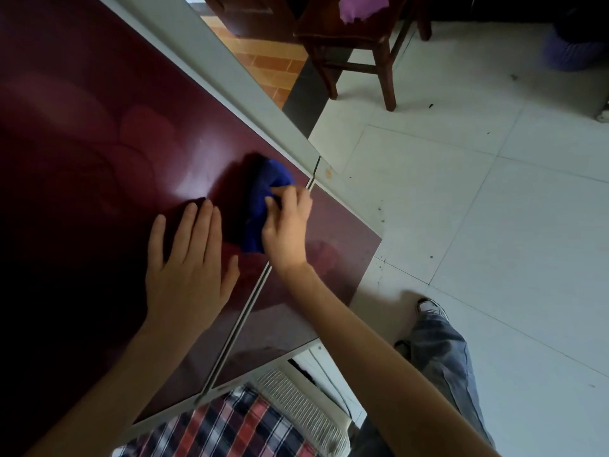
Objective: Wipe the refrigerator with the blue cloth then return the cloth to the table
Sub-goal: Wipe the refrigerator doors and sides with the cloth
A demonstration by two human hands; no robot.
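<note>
Right hand (286, 222) has the blue cloth (263, 206) bunched in curled fingers, pressed on the maroon refrigerator (82, 127) just beside its door seam (250, 308). Left hand (188, 262), flat and open, rests on the refrigerator, cloth lying lengthwise between both hands. Cloth's underside is hidden, and there is no bench in view.

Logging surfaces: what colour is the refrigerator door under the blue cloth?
Glossy dark maroon refrigerator door; the head view shows it.

I see a floor (478, 199) of big pale tiles. A dark wooden chair (359, 51) stands on it at the top. The red fridge (99, 127) stands on it at the left. A shoe (431, 307) rests on a tile lower down. Small dark specks (431, 105) lie here and there.
</note>
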